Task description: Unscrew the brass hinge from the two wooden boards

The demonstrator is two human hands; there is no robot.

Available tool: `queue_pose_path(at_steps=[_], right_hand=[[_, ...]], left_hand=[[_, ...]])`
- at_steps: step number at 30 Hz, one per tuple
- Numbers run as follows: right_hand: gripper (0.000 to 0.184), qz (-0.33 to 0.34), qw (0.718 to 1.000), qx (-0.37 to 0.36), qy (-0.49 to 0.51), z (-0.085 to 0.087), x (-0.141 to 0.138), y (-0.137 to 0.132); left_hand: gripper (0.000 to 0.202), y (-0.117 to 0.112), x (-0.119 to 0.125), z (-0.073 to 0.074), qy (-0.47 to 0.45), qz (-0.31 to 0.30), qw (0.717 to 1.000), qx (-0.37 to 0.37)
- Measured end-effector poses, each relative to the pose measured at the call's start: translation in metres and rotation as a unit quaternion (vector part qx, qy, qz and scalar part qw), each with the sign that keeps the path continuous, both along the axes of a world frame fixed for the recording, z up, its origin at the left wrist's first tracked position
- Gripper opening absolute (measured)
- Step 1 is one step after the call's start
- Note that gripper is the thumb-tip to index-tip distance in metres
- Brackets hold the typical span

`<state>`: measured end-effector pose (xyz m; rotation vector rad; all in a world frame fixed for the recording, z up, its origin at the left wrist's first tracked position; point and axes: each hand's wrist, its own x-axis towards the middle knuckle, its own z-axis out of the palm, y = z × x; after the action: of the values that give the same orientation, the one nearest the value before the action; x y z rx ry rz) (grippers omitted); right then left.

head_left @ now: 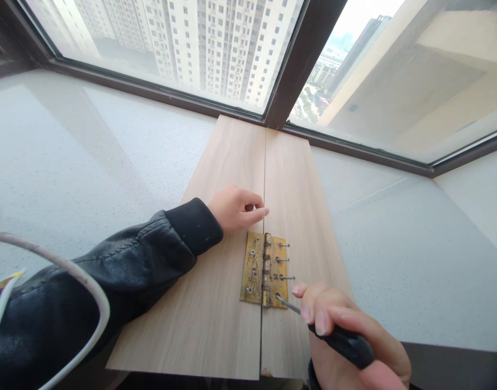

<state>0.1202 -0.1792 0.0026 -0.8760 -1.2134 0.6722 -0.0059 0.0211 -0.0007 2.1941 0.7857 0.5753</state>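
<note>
While right grip (pixel 356 319) holds screwdriver (pixel 349 346), stained hinge (pixel 266 265)

Bright daylight comes through the windows (pixel 162 49), washing the sky (pixel 372 16) nearly white and lighting the sill (pixel 162 135) softly (a faint grey band (pixel 81 127) crosses its left side). The outer edges look stretched; the hinge (pixel 254 262) is fairly sharp.

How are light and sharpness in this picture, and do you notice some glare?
Head view: the sky looks washed out nearly to white; head view: a soft band, shadow or reflection, crosses the pale sill; head view: the hinge reads clearly, the distant buildings hazier.
</note>
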Motion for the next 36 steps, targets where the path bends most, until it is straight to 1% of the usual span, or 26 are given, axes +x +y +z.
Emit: queue_pose_path(at_steps=[4, 7, 10, 12, 14, 17, 19, 22, 25, 27, 30, 32, 34, 36], right_hand=[[0.034, -0.028, 0.996, -0.031, 0.084, 0.010, -0.012, 0.007], [0.033, -0.011, 0.992, -0.054, 0.112, 0.018, -0.020, 0.007], [0.030, 0.019, 0.992, -0.085, 0.088, 0.021, -0.022, 0.004], [0.024, 0.020, 0.995, -0.066, 0.069, 0.017, -0.020, 0.002], [0.019, -0.003, 0.998, -0.031, 0.048, 0.011, -0.016, 0.001], [0.025, -0.016, 1.000, 0.006, 0.000, 0.002, -0.006, -0.001], [0.033, 0.003, 1.000, 0.010, -0.019, 0.000, -0.001, -0.001], [0.036, 0.010, 1.000, -0.021, 0.008, 0.007, -0.001, 0.003], [0.040, 0.018, 0.997, -0.053, 0.051, 0.015, -0.010, 0.007], [0.043, 0.010, 0.998, -0.047, 0.044, 0.017, -0.015, 0.008], [0.032, -0.009, 1.000, -0.026, -0.001, 0.013, -0.017, 0.005], [0.027, -0.007, 0.999, -0.018, -0.036, 0.009, -0.014, 0.002], [0.031, -0.007, 0.999, -0.011, -0.042, 0.006, -0.010, 0.000], [0.033, -0.015, 1.000, -0.011, -0.013, 0.005, -0.006, 0.000]], left_hand=[[0.027, 0.000, 0.000, 0.000, 0.000, 0.003, 1.000, -0.001], [0.028, 0.000, 0.000, -0.001, -0.004, 0.001, 1.000, 0.000], [0.028, 0.000, 0.000, -0.002, -0.006, -0.001, 1.000, -0.002], [0.028, 0.000, 0.000, -0.001, -0.005, -0.002, 1.000, -0.003], [0.028, 0.000, 0.000, 0.000, -0.001, -0.001, 1.000, -0.002], [0.028, 0.000, -0.001, 0.001, 0.003, 0.002, 1.000, 0.000], [0.028, 0.000, 0.000, 0.001, 0.002, 0.002, 1.000, 0.001], [0.028, -0.001, 0.000, 0.000, -0.001, -0.001, 1.000, 0.003], [0.028, -0.001, 0.000, -0.001, -0.002, 0.000, 1.000, 0.000], [0.028, -0.001, 0.000, -0.001, -0.001, 0.000, 1.000, -0.002], [0.028, -0.001, 0.000, -0.001, 0.002, 0.000, 1.000, 0.002], [0.028, -0.001, 0.000, 0.000, 0.003, 0.000, 1.000, 0.007], [0.028, -0.001, 0.000, 0.000, 0.002, -0.001, 1.000, 0.011], [0.028, -0.001, 0.000, 0.000, 0.001, -0.001, 1.000, 0.011]])
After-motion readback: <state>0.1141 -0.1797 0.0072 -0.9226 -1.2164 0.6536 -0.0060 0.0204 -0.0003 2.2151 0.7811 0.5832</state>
